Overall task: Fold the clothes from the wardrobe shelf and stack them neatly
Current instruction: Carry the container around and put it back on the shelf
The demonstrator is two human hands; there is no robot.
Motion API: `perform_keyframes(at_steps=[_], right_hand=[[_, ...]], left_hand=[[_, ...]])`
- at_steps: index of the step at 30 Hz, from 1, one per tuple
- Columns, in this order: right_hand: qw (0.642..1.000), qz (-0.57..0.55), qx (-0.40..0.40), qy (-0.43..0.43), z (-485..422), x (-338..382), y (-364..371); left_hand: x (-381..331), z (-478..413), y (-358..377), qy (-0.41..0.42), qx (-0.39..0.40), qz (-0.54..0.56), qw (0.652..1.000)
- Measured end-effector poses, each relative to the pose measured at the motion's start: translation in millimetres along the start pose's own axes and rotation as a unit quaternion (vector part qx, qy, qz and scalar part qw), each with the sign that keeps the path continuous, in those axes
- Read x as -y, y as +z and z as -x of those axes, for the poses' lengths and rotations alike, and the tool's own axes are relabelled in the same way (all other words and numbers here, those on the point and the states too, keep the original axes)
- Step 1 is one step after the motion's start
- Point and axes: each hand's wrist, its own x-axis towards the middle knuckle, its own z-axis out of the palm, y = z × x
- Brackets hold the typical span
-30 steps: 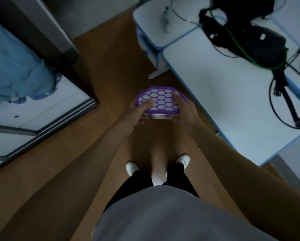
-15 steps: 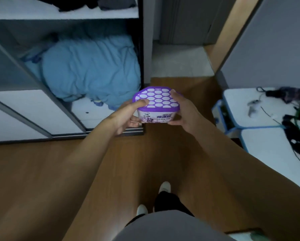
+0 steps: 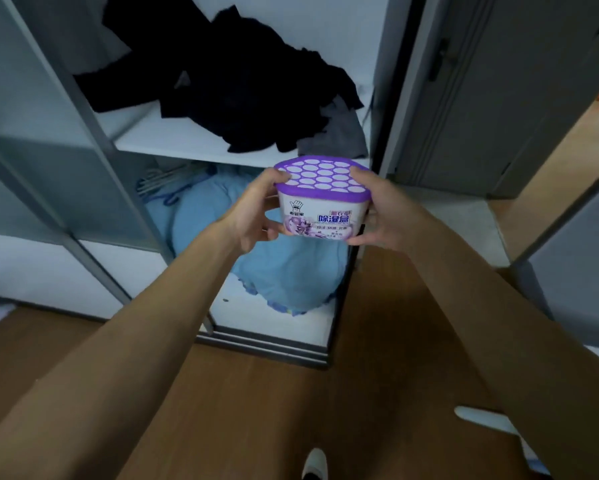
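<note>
Your left hand [image 3: 256,213] & right hand [image 3: 384,216] both grip a white plastic tub w/ purple holed lid [image 3: 320,202], fingers curled round its sides, in front of the wardrobe. Crumpled black clothes [image 3: 242,95] lie heaped on the white wardrobe shelf [image 3: 173,140], reaching its front edge. A grey garment [image 3: 339,136] sits at the front right corner. A light blue fabric bundle [image 3: 291,265] lies in the compartment below.
</note>
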Motion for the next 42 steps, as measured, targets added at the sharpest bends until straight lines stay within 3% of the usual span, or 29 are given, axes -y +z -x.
perform_keyframes(at_steps=[8,13,17,26,31,35,39,42], right_hand=[[0.981,0.03,-0.054,-0.186,-79.8,82.7,33.9],[0.954,0.164,-0.015,-0.25,-113.7,131.2,37.6],[0.921,0.257,-0.05,-0.29,-147.9,168.1,42.8],[0.859,0.448,-0.182,-0.17,-253.5,241.6,49.6],[0.835,0.472,-0.253,-0.128,-307.8,270.5,42.3],[0.833,0.459,-0.288,-0.111,-333.7,292.8,26.7],[0.809,0.475,-0.33,-0.103,-370.3,310.9,12.5],[0.788,0.494,-0.359,-0.077,-395.9,314.2,2.0]], left_hand=[[-82.8,-83.0,-24.3,0.033,-0.099,0.034,0.994],[-123.3,-141.6,-43.8,0.049,-0.108,0.038,0.992],[-157.6,-200.2,-50.3,0.075,-0.084,0.019,0.993],[-218.5,-346.0,-54.9,0.06,0.062,0.027,0.996],[-239.1,-417.4,-48.3,0.045,0.128,0.008,0.991],[-256.8,-462.2,-38.3,0.084,0.149,-0.034,0.985],[-271.0,-520.4,-21.4,0.117,0.173,-0.115,0.971],[-268.5,-557.5,-1.8,0.12,0.167,-0.074,0.976]])
